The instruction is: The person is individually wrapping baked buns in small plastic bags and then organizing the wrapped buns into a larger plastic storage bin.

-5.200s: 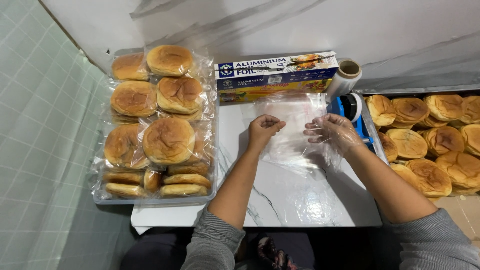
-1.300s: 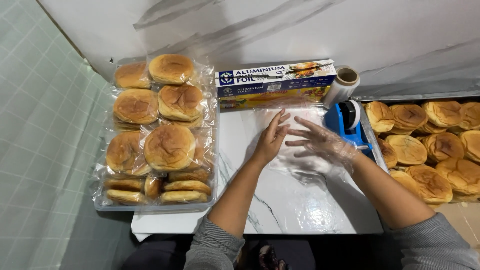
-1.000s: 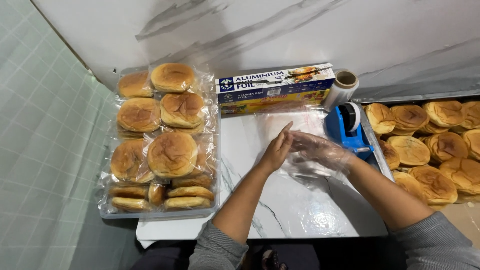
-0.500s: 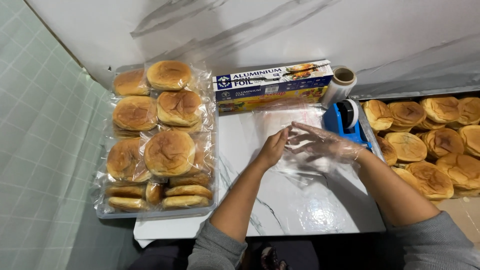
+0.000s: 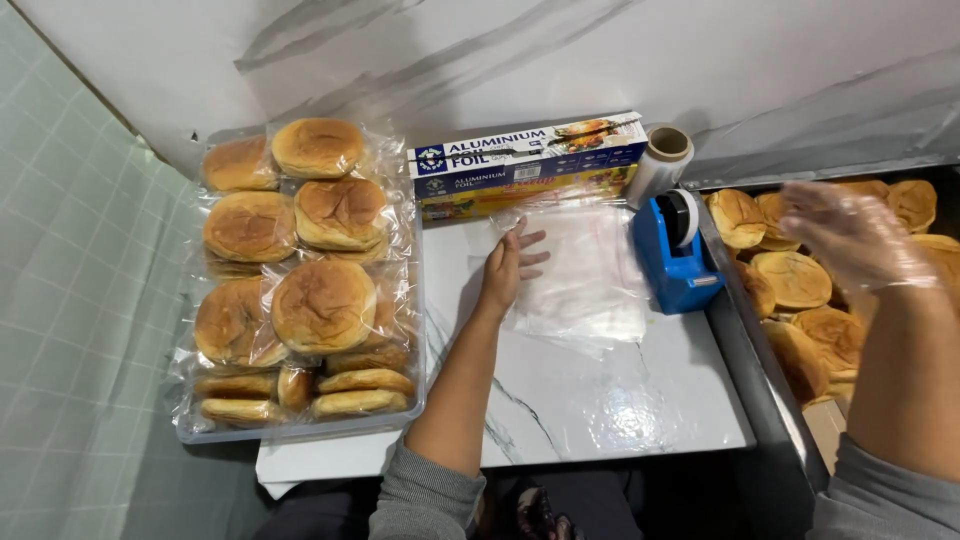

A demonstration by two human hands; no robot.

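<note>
Plastic bag [image 5: 585, 275] under flat open left hand [image 5: 508, 268], right hand [image 5: 850, 235] (gloved, open) over buns [image 5: 795, 278]

A white marble-look wall [image 5: 500, 60] is rising behind a glossy white marble-look table [image 5: 590, 400], which is catching the light, while pale green tiles [image 5: 70, 330] are covering the left side.

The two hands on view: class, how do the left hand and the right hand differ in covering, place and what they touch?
The left hand is bare; the right hand wears a clear plastic glove. The left hand lies flat on the clear plastic bags on the marble table; the right hand is raised over the loose buns, touching nothing visible. The left hand looks sharp; the right hand is blurred. Both have open fingers and grey sleeves.
</note>
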